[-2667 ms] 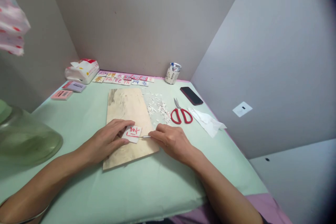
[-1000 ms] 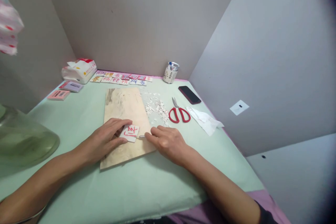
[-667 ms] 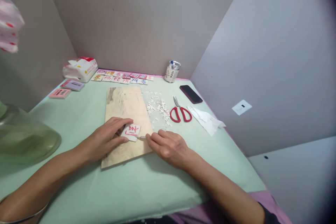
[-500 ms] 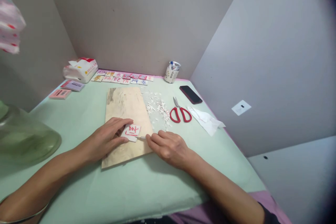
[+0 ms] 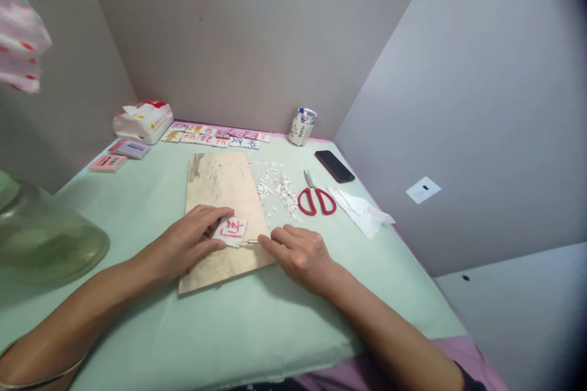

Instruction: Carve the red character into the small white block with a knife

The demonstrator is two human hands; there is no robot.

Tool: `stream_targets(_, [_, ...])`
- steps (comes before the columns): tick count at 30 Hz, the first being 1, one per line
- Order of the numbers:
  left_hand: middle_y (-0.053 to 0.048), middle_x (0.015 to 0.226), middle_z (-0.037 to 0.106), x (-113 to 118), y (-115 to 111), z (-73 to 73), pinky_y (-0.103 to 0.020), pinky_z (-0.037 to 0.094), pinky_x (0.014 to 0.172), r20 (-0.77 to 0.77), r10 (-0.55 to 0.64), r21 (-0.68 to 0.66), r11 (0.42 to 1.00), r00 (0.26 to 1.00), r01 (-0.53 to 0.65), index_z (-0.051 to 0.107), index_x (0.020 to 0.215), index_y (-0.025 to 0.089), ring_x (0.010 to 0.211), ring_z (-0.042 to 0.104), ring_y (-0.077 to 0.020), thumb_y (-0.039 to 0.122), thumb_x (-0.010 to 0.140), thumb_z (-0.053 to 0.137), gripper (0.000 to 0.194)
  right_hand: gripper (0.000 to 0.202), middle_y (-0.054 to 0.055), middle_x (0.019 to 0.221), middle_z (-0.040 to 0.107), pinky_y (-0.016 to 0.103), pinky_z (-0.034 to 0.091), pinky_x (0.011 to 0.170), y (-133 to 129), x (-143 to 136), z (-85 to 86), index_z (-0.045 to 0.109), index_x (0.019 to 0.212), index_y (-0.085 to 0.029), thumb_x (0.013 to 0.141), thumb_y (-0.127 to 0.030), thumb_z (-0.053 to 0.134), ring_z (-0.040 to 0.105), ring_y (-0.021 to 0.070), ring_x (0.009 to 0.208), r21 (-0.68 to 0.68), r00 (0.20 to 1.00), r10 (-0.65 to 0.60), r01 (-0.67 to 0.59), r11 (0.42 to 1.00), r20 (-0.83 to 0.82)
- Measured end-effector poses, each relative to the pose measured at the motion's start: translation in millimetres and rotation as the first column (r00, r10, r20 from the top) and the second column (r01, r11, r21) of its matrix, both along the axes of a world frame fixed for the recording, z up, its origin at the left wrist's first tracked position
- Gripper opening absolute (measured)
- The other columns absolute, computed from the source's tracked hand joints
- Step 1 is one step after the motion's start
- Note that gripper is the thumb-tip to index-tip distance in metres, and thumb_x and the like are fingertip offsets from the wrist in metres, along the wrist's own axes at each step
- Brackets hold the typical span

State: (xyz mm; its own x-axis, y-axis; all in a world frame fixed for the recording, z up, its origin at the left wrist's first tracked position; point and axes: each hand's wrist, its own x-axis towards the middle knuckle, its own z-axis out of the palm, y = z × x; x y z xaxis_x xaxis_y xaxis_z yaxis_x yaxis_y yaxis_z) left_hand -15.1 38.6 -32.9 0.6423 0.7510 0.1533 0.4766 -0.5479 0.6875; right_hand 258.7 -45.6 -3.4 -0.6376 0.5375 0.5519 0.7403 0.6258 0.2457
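Note:
A white square tile with red strokes (image 5: pixel 230 231) lies on the light wooden board (image 5: pixel 224 186). My left hand (image 5: pixel 198 233) grips the tile between its thumb at the near edge and its fingers at the far edge. Beside it on the right, my right hand (image 5: pixel 296 252) is closed around a thin metal tool (image 5: pixel 252 242), whose tip points left at the tile's lower right corner. White shavings (image 5: pixel 277 188) are scattered on the green table cover (image 5: pixel 257 317) along the board's right side.
Red-handled scissors (image 5: pixel 316 198), a crumpled tissue (image 5: pixel 362 211) and a phone (image 5: pixel 334 166) lie at the right. A can (image 5: pixel 302 127), rows of lettered tiles (image 5: pixel 211 135) and a tissue pack (image 5: pixel 144 122) stand along the back. A green translucent container (image 5: pixel 50 238) is at the left.
My right hand has moved slightly right with the tool, away from the tile. The strip that stuck out below the tile's near edge now hardly shows. The view has shifted slightly.

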Motion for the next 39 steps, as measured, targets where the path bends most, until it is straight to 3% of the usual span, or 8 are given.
stream_targets(10, [-0.009, 0.128, 0.063, 0, -1, 0.3, -0.043, 0.048, 0.099, -0.002, -0.004, -0.006, 1.000, 1.000, 0.004, 0.054, 0.140, 0.025, 0.114, 0.058, -0.0297, 0.050, 0.096, 0.057, 0.051, 0.027, -0.001, 0.070, 0.054, 0.031, 0.026, 0.055, 5, -9, -3.0, 0.063, 0.084, -0.018, 0.098, -0.001, 0.047, 0.041, 0.0144, 0.062, -0.036, 0.999, -0.054, 0.054, 0.998, -0.002])
stream_targets(25, [-0.007, 0.126, 0.061, -1, -1, -1.7, -0.043, 0.047, 0.098, 0.011, 0.000, -0.015, 1.000, 1.000, 0.000, 0.053, 0.141, 0.027, 0.112, 0.058, -0.0278, 0.046, 0.096, 0.058, 0.049, 0.030, -0.001, 0.070, 0.053, 0.032, 0.025, 0.054, 3, -14, -0.9, 0.062, 0.085, -0.017, 0.099, 0.000, 0.043, 0.042, 0.0151, 0.061, -0.064, 0.998, -0.067, 0.067, 0.996, 0.002])
stream_targets(33, [-0.008, 0.123, 0.062, 0, -1, -0.9, -0.043, 0.047, 0.096, 0.015, -0.002, -0.021, 1.000, 1.000, 0.002, 0.053, 0.140, 0.026, 0.108, 0.058, -0.0272, 0.047, 0.096, 0.058, 0.049, 0.028, 0.000, 0.072, 0.056, 0.033, 0.021, 0.053, 6, -12, 6.2, 0.061, 0.081, -0.018, 0.097, -0.001, 0.046, 0.043, 0.0155, 0.062, -0.194, 0.998, -0.041, 0.048, 0.980, 0.040])
stream_targets(39, [-0.008, 0.123, 0.063, 1, -1, 1.2, -0.042, 0.048, 0.096, 0.021, -0.004, -0.022, 1.000, 1.000, 0.004, 0.054, 0.140, 0.025, 0.108, 0.059, -0.0278, 0.047, 0.096, 0.056, 0.050, 0.024, -0.001, 0.073, 0.058, 0.031, 0.017, 0.051, 19, -6, 10.1, 0.062, 0.079, -0.018, 0.098, -0.009, 0.051, 0.043, 0.0130, 0.060, -0.367, 1.000, -0.022, 0.028, 0.930, 0.021])
